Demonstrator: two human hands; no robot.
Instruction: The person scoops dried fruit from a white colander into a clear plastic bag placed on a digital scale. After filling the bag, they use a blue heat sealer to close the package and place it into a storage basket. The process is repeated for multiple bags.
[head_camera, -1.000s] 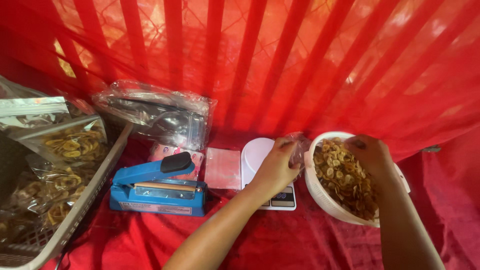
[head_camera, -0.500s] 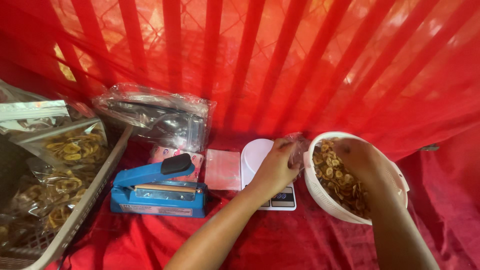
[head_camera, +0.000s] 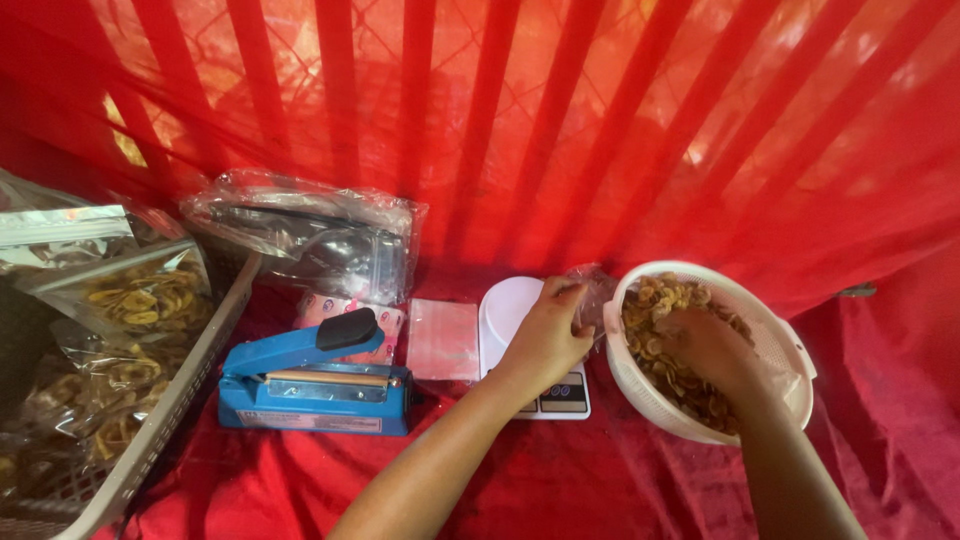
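1. We see a blue heat sealer (head_camera: 315, 385) with a black knob lying on the red cloth (head_camera: 620, 490).
2. Just beside it, to its right, we find a small stack of clear flat bags (head_camera: 443, 338).
3. Behind the sealer we note a crumpled clear plastic wrapper (head_camera: 310, 235) holding dark items.
4. At the left we have a grey basket (head_camera: 165, 425) filled with sealed packets of chips (head_camera: 140, 300).
5. A red striped fabric (head_camera: 520, 130) hangs behind it all.

A small snack-packing stall: blue heat sealer (head_camera: 315, 382), digital scale (head_camera: 530, 345), bagged chips in a basket (head_camera: 170, 410)
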